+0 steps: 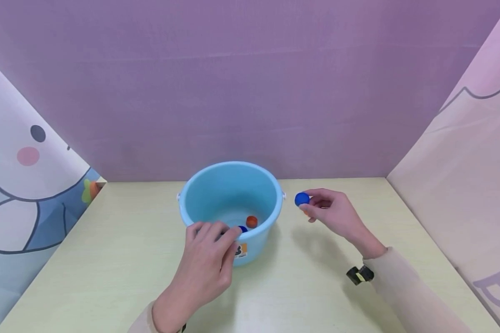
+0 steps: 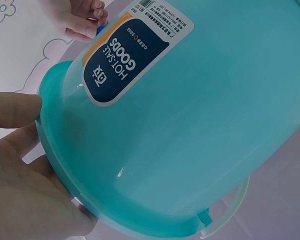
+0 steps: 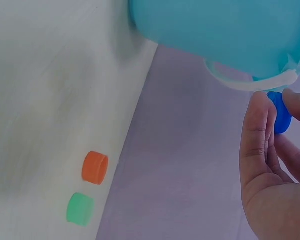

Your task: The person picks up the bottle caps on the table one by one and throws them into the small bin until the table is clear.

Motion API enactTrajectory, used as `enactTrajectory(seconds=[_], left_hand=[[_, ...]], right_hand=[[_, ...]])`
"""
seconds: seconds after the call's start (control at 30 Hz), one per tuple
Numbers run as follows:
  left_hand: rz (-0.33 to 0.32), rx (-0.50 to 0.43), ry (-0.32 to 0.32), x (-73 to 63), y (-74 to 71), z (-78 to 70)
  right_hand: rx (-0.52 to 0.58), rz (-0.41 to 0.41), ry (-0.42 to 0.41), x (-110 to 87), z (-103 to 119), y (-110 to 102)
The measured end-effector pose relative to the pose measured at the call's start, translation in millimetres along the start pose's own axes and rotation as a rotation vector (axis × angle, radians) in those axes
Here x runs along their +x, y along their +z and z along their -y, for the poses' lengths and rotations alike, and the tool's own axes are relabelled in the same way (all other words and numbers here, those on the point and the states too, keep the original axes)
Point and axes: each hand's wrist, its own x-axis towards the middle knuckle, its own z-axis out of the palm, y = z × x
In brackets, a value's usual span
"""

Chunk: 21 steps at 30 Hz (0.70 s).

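A light blue bucket (image 1: 231,199) stands upright on the table. My left hand (image 1: 210,259) grips its near rim, fingers hooked over the edge; the fingertips inside are hidden. To the right of the bucket, my right hand (image 1: 333,212) pinches a blue bottle cap (image 1: 302,199) between thumb and fingers, held above the table. Inside the bucket lie an orange cap (image 1: 252,222) and a blue cap (image 1: 243,229), the latter partly covered by the rim and left hand. In the right wrist view, an orange cap (image 3: 95,168) and a green cap (image 3: 80,209) rest on the table.
The bucket's white handle (image 3: 255,82) hangs down at its far side. A purple wall (image 1: 250,92) closes off the table's back edge. Printed panels (image 1: 21,185) flank the table (image 1: 121,249) on both sides. A label (image 2: 135,52) sticks to the bucket's near side.
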Motion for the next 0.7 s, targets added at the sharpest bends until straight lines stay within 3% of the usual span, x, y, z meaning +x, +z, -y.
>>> enactTrajectory(seconds=[0.7], left_hand=[[0.007, -0.001, -0.003, 0.4, -0.7, -0.3]], right_hand=[[0.019, 0.041, -0.073, -19.6, 18, 8]])
